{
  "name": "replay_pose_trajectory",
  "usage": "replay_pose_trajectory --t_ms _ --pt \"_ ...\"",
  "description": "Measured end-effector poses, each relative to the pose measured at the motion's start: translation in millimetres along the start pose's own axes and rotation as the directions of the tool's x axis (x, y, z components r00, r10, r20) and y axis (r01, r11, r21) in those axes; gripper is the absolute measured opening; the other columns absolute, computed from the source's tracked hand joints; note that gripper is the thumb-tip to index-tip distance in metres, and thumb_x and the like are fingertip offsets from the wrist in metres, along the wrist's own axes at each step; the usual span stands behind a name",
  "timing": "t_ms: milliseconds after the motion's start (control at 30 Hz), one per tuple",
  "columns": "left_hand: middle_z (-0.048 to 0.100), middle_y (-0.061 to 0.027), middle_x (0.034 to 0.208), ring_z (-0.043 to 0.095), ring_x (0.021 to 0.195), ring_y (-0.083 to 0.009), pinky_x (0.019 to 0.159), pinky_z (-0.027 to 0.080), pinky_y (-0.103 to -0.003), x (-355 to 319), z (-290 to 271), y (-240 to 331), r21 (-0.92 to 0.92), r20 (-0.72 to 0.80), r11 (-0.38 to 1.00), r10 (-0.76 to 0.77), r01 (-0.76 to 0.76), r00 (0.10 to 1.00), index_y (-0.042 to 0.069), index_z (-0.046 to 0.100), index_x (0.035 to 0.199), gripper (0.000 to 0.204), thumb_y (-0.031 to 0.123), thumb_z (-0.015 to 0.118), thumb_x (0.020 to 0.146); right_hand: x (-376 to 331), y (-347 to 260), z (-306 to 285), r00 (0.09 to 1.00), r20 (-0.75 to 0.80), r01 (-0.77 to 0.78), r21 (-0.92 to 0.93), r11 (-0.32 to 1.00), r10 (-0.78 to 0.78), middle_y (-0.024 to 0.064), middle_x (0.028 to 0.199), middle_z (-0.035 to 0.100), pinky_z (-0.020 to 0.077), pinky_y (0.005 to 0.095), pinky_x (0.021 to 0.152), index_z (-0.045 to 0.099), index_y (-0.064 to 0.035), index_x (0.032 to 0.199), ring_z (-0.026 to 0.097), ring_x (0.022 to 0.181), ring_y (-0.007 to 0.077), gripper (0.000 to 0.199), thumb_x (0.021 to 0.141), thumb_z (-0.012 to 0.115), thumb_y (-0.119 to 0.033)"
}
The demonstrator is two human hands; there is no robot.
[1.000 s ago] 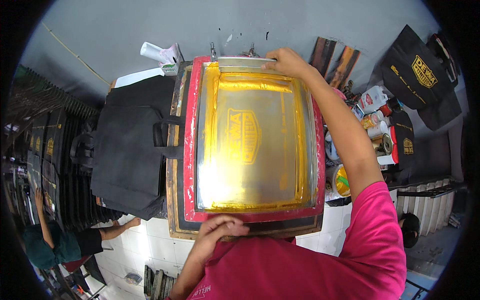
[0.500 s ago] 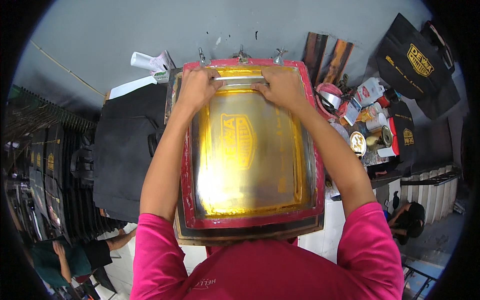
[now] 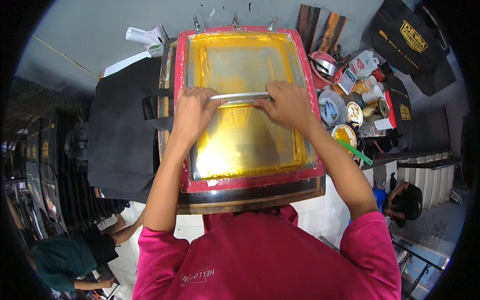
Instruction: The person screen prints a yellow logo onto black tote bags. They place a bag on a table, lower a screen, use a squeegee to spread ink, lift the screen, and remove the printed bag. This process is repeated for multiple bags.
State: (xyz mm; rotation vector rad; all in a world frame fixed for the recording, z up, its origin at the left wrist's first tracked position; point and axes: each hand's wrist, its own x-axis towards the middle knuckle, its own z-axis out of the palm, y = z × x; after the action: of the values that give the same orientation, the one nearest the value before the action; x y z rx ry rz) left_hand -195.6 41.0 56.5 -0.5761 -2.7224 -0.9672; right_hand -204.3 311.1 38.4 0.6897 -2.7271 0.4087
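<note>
A screen-printing frame [image 3: 250, 178] with a red border lies over a dark wood-edged board [image 3: 252, 200]. Yellow ink rims its mesh [image 3: 245, 55], and a faint emblem shows through it. Across the middle of the mesh lies a squeegee [image 3: 243, 96] with a pale metal bar. My left hand [image 3: 196, 106] is closed on its left end, thumb on the near side. My right hand [image 3: 286, 103] grips the right end the same way. The lower edge of the squeegee touches the mesh, with a yellow line of ink along it.
Black bags [image 3: 122, 130] are stacked at the left. Three metal clamps [image 3: 235, 21] hold the frame's far edge. Ink tubs [image 3: 344, 134], a green stick [image 3: 356, 152] and bottles crowd the right side. Two other people [image 3: 67, 257] [image 3: 406, 201] are lower left and right.
Both hands have drawn the squeegee toward me, from the far end of the mesh to about its middle. The view has shifted, so the frame sits higher in the picture.
</note>
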Motion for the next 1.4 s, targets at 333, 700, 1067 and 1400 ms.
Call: replay_pose_trajectory --t_ms 333,700,1067,1400 --pt "0.073 -0.0108 0.092 0.067 0.093 -0.0278 0.096 0.041 -0.043 -140 -14 63 0.034 0.042 0.998 0.042 -0.043 0.998 0.002 0.074 0.096 0.018 0.013 0.079 0.083 -134 -77 -23 0.999 0.035 0.016 -0.023 1.000 -0.015 0.0068 0.085 0.063 0.0488 0.0422 0.065 0.057 -0.0097 0.084 0.065 0.079 0.0281 0.035 0.071 0.080 -0.033" --pt "0.028 -0.0242 0.165 0.016 0.156 -0.0448 0.123 0.005 -0.065 -229 19 5 0.335 -0.160 0.940 -0.003 0.057 0.987 0.005 0.023 0.160 0.120 0.054 0.088 0.072 -167 -86 -20 0.988 -0.112 0.101 -0.023 0.995 -0.103 0.0041 0.091 0.061 0.0495 0.0390 0.074 0.062 -0.0109 0.092 0.064 0.087 0.0229 0.024 0.073 0.071 -0.022" --pt "0.025 -0.0215 0.167 0.023 0.155 -0.0373 0.127 0.016 -0.052 -103 -84 86 0.048 -0.739 0.985 0.145 -0.163 0.658 0.007 0.013 0.163 0.119 0.059 0.082 0.080 -36 -75 -184 0.818 -0.489 0.185 -0.275 0.943 -0.303 0.0097 0.095 0.070 0.0525 0.0416 0.071 0.073 -0.0077 0.099 0.068 0.083 0.0314 0.028 0.072 0.072 -0.008" --pt "0.043 -0.0250 0.156 0.037 0.149 -0.0357 0.123 0.025 -0.047 -38 -74 25 -0.225 -0.468 0.955 -0.281 0.194 0.838 -0.004 0.032 0.156 0.073 0.034 0.062 0.102 97 -64 -291 0.914 -0.397 0.023 -0.158 0.987 -0.085 0.0196 0.080 0.070 0.0497 0.0478 0.073 0.067 -0.0017 0.087 0.066 0.077 0.0360 0.036 0.098 0.064 -0.036"
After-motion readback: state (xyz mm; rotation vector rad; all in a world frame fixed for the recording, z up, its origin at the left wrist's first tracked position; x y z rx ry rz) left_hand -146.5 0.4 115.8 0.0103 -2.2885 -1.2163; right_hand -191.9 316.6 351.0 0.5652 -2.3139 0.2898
